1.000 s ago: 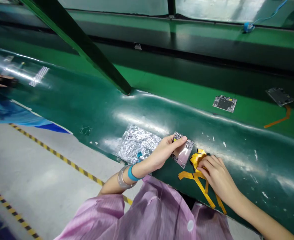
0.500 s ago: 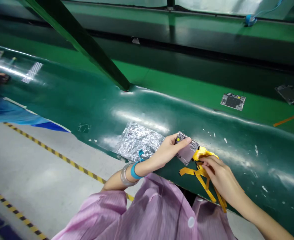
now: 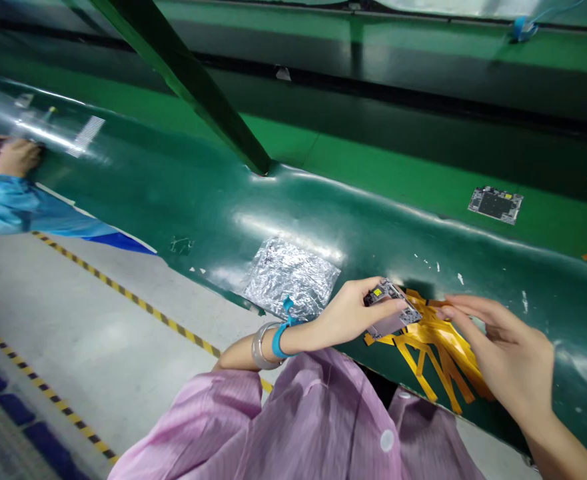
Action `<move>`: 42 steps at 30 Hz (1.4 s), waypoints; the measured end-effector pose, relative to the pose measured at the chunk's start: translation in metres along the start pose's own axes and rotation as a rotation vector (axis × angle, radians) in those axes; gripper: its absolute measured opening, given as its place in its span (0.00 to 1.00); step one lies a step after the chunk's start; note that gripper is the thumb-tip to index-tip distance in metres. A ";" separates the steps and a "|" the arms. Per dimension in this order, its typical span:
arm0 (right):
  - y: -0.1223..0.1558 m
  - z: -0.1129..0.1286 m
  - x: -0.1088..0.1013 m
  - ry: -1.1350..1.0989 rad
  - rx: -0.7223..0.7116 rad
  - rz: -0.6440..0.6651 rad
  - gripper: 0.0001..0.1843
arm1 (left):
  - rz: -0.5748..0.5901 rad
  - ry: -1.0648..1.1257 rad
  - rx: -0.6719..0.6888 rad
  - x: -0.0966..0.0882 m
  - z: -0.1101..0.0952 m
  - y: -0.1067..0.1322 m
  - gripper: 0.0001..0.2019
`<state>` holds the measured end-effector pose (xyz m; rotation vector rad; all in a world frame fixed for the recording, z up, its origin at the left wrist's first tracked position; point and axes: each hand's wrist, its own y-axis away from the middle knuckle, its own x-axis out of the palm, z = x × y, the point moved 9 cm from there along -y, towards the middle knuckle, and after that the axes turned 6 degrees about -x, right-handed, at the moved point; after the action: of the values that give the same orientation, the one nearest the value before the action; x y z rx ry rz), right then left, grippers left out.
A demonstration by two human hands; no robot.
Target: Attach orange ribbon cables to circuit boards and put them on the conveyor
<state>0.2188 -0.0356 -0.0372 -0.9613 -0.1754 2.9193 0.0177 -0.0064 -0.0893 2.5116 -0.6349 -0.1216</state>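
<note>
My left hand (image 3: 356, 312) is closed on a circuit board (image 3: 389, 323) with a yellow square on it, thumb across its face, the board tilted. Just right of the board, my right hand (image 3: 498, 347) pinches an orange flex cable (image 3: 436, 303) between thumb and fingertips. Below it, a loose bunch of yellow-orange flex cables (image 3: 430, 357) lies on the green mat near the bench edge. Whether the pinched cable touches the board is unclear. Beside my left wrist, a crumpled silvery bag (image 3: 293, 273) lies flat on the mat.
Another circuit board (image 3: 496, 204) lies on the green surface at the right. A green post (image 3: 198, 93) rises from the bench. At the far left are a co-worker's hands (image 3: 16, 157) and blue sleeves. White scraps (image 3: 460, 278) dot the mat.
My right hand has moved right and up off the cable bunch, now pinching one cable. The board in my left hand has tilted. The view has shifted; the co-worker's hands show more.
</note>
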 end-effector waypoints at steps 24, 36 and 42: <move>0.007 -0.004 0.019 -0.225 0.197 0.205 0.12 | 0.045 -0.180 -0.033 0.015 -0.004 0.001 0.18; 0.012 0.018 0.018 0.060 -0.155 -0.002 0.04 | 0.074 -0.238 0.121 0.028 -0.017 0.008 0.13; 0.025 0.017 0.021 0.140 -0.293 0.000 0.08 | 0.068 -0.226 0.102 0.031 -0.014 0.009 0.13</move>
<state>0.1909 -0.0595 -0.0395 -1.1975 -0.6085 2.8626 0.0443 -0.0203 -0.0715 2.5917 -0.8353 -0.3598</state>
